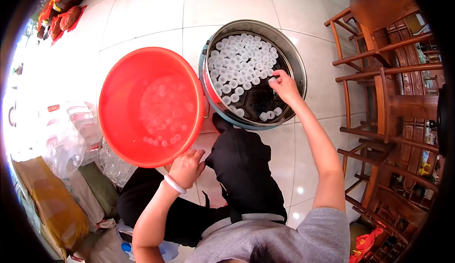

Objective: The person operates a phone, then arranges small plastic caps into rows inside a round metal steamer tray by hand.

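My right hand [285,87] is over the right side of a round metal steamer tray [297,57], its fingers pinched on a small translucent white cup [272,80]. Similar small white cups [237,62] stand close together in the tray, mostly toward its far and left parts. A short row of cups [270,115] sits apart near the close edge, on the dark tray bottom. My left hand [186,168], with a white bangle on its wrist, is closed at the near rim of a large red basin [108,92]. Several more small cups [163,140] lie at the bottom of the basin.
Wooden chairs [362,69] line the right side. At the left are clear plastic bags [64,144], and wrapped bundles [52,196] lie below them. Red-covered jars [68,19] stand at the far left on the pale tiled floor [227,2]. My black-trousered leg [241,163] is close to the tray.
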### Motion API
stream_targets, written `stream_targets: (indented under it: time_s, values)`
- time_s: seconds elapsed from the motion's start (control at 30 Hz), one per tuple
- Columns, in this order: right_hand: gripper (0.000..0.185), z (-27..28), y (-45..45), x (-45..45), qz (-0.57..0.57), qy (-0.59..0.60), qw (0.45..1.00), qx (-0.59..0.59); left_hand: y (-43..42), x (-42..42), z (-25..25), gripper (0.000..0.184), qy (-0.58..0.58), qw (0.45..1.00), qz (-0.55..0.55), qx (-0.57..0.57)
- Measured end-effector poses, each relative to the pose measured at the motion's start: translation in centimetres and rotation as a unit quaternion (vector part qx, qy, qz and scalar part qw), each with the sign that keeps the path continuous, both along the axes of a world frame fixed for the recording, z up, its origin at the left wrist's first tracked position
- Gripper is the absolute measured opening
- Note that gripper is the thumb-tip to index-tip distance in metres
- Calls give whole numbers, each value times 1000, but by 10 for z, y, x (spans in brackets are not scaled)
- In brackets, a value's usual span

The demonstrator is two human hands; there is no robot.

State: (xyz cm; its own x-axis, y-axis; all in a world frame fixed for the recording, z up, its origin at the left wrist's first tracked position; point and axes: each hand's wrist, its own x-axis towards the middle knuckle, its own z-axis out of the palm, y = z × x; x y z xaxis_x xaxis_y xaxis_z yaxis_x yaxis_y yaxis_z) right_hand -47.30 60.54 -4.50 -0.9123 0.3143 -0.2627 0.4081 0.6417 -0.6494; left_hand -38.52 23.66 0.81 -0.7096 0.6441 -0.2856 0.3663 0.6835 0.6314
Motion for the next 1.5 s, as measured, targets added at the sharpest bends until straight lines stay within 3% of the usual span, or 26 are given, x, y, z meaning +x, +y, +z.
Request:
stream_targets:
  time_s: [0.1,0.2,0.37,0.5,0.6,0.67,0.9,1.23,1.3,1.43,1.5]
  values:
    - [28,-1,14,-4,-29,-28,994,-104,0,-1,2,28,-12,1000,7,-1]
    - [28,-37,39,-7,-37,51,997,-41,0,0,1,28,-12,1000,12,-1]
    - [30,-16,30,-13,-47,98,994,17,-1,0,1,28,-11,1000,13,-2]
    - [30,-30,44,-19,-21,82,996,33,1,-2,3,27,-15,1000,11,-7]
    - [27,-35,47,-25,-54,61,995,50,1,-2,2,27,-16,1000,10,-4]
    - [25,-41,50,-32,-138,28,990,-25,0,-2,2,27,-15,1000,10,-3]
    - [22,-48,50,-48,-69,78,974,201,2,-3,3,28,-26,1000,7,-13]
    - [20,-71,61,-63,-82,127,973,174,2,-4,1,28,-34,999,9,-8]
    - [24,-79,69,-63,-81,167,976,113,2,-4,1,28,-33,999,8,-7]
    - [26,-49,56,-49,-71,142,971,176,3,-5,3,28,-34,999,7,-8]
    - [23,-32,50,-41,-26,85,992,91,3,-5,3,28,-33,999,6,-10]
